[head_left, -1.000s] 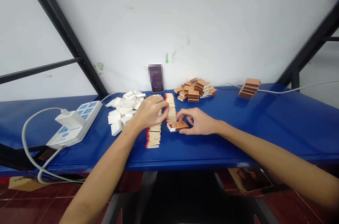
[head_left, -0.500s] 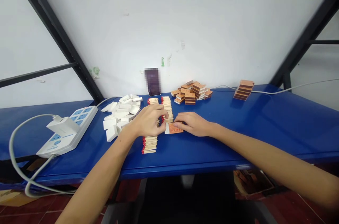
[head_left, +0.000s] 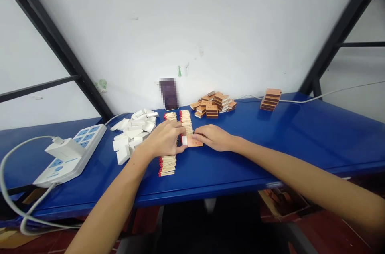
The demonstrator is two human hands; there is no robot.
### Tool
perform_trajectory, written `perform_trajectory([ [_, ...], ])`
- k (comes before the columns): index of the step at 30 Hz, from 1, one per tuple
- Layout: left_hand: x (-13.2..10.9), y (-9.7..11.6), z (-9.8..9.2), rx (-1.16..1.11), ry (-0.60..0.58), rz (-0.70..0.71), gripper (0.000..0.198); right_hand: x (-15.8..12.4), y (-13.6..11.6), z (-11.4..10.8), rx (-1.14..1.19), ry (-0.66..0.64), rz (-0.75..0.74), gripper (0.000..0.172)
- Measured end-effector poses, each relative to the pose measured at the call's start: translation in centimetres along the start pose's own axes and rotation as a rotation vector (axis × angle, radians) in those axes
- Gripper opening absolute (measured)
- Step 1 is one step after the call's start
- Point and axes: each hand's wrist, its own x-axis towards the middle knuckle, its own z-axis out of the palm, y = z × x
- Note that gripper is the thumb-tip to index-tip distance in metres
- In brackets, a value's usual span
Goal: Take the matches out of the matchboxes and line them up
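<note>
An orange matchbox (head_left: 195, 141) with a white inner tray showing at its left end is between my hands. My right hand (head_left: 215, 138) holds the orange sleeve, fingers along its upper edge; the thumb is partly hidden. At the white end, my left hand (head_left: 165, 138) has its thumb and forefinger closed around the tray. Under and beside my left hand lie red-tipped matches in two columns: a left column (head_left: 167, 166) that shows on both sides of the hand, and a right column (head_left: 186, 121) just beyond the fingers.
White matchbox trays (head_left: 130, 132) are heaped at the left. Filled-looking orange matchboxes (head_left: 212, 107) are piled at the back, with a neat stack (head_left: 270, 99) farther right. A phone (head_left: 169, 94) leans on the wall. A power strip (head_left: 75, 154) with cables stands at the far left.
The matchbox has risen and tilted slightly, its orange face now catching more light. My left thumb and forefinger have come onto its white end. The whole view has shifted a little.
</note>
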Motion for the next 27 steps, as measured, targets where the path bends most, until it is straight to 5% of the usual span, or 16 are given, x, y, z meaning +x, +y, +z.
perform_trajectory([
  [5,-0.1,0.1,-0.2,0.010,-0.005,-0.008,0.020,-0.6,-0.5,-0.6,0.054,0.034,-0.010,0.030],
  [9,0.0,0.0,-0.1,-0.026,-0.036,-0.036,0.024,-1.2,-0.8,-0.8,-0.042,-0.026,-0.008,0.044],
  [19,0.1,-0.1,0.2,-0.046,-0.071,-0.054,0.031,-1.1,-0.2,-0.7,-0.124,-0.002,-0.050,0.039],
  [27,0.0,-0.3,0.1,-0.030,-0.104,-0.095,0.031,-1.4,1.6,-3.0,-0.062,-0.084,-0.020,0.033],
])
